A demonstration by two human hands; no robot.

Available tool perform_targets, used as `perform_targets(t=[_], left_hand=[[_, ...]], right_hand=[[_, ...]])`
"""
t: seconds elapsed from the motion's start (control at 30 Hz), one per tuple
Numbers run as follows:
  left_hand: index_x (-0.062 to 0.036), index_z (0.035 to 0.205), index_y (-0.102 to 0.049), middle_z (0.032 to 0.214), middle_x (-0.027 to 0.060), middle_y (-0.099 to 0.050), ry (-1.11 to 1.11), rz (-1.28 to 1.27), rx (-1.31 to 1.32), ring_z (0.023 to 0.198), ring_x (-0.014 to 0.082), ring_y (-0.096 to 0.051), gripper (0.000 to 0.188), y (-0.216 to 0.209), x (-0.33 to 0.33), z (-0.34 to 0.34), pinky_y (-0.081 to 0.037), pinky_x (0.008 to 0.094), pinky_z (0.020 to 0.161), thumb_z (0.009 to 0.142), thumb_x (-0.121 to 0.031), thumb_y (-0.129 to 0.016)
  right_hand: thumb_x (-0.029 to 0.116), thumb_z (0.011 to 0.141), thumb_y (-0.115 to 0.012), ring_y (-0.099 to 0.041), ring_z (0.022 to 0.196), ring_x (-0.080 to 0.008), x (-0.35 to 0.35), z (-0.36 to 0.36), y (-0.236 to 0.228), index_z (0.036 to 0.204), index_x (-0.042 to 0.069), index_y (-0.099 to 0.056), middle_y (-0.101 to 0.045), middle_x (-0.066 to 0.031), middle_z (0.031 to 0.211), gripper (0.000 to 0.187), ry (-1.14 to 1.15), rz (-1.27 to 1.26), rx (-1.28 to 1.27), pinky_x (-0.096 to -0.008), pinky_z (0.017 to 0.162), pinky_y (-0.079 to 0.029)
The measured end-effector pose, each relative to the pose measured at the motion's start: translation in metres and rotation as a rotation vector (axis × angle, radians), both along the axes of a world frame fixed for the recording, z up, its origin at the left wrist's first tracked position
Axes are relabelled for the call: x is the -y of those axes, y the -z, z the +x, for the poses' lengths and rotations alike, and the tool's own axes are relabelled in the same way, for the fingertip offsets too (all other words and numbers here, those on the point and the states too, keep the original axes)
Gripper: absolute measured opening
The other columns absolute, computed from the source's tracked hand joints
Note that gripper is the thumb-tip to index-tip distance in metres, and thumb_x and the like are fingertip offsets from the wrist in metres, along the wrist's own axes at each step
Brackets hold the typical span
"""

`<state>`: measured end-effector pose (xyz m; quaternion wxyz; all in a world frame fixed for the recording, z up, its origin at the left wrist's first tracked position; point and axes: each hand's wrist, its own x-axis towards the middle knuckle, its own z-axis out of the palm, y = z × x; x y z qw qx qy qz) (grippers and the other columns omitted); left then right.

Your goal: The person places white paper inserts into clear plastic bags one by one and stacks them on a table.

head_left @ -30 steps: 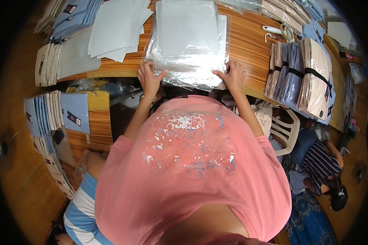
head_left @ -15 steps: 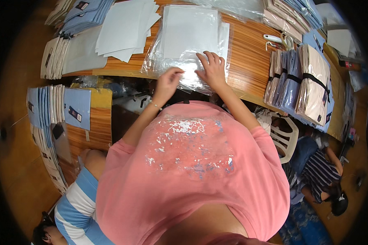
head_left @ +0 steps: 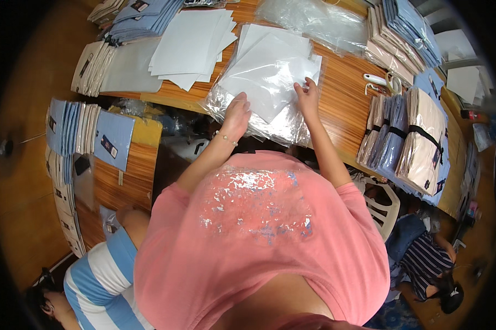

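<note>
A clear plastic bag (head_left: 284,122) lies near the table's front edge, on a pile of similar glossy bags. A white sheet (head_left: 267,74) sits at a slant under or inside its film; glare makes it hard to tell which. My left hand (head_left: 237,116) is beside the bag's left edge, fingers stretched out and close together, touching the film. At the right edge my right hand (head_left: 308,98) has its fingers bent and its thumb toward the film, pinching the bag there. Another white sheet (head_left: 253,37) shows behind the slanted one.
Loose white sheets (head_left: 184,44) lie to the left, with folded blue garments (head_left: 143,22) behind. Bagged beige garments (head_left: 421,137) tied with black bands stand at right, near scissors (head_left: 393,83). More plastic bags (head_left: 314,22) lie at the back. People sit at lower left and lower right.
The white sheet has turned from straight to slanted, and the bag around it has shifted. My right hand has gone from spread fingers to a bent grip at the right edge.
</note>
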<state>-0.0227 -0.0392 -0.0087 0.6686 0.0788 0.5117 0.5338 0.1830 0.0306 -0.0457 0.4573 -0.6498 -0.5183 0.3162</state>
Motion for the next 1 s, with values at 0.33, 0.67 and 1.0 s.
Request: perform_targets(t=[0.33, 0.67, 1.0], left_hand=[[-0.0018, 0.140, -0.027, 0.137, 0.0199, -0.036, 0.023, 0.044, -0.247, 0.129, 0.0289, -0.032, 0.085, -0.026, -0.011, 0.018, -0.024, 0.0423, 0.108, 0.077, -0.026, -0.078], [0.0012, 0.112, -0.062, 0.107, 0.0053, -0.064, 0.034, 0.432, -0.443, 0.091, 0.0118, -0.057, 0.027, -0.027, -0.035, 0.001, -0.045, 0.0230, 0.080, 0.086, 0.005, -0.059], [0.0012, 0.121, -0.057, 0.093, 0.0026, -0.058, 0.142, 0.495, -0.234, 0.082, 0.0082, -0.054, 0.033, -0.090, -0.122, -0.007, -0.047, 0.0226, 0.079, 0.089, 0.005, -0.053]], right_hand=[[0.007, 0.078, -0.070, -0.046, 0.038, -0.0131, -0.018, 0.022, -0.008, 0.107, -0.003, -0.045, -0.055, -0.0090, 0.069, 0.040, 0.038, -0.357, -0.453, -0.0271, 0.030, -0.034], [0.003, 0.084, -0.062, -0.053, 0.048, -0.0119, -0.007, 0.031, -0.026, 0.092, 0.005, -0.048, -0.052, -0.0003, 0.062, 0.016, 0.045, -0.153, -0.652, -0.0236, 0.039, -0.041], [0.002, 0.087, -0.056, -0.052, 0.044, -0.0135, -0.140, 0.060, -0.079, 0.086, 0.005, -0.047, -0.057, -0.0060, 0.062, 0.010, 0.008, -0.127, -0.860, -0.0226, 0.043, -0.046]])
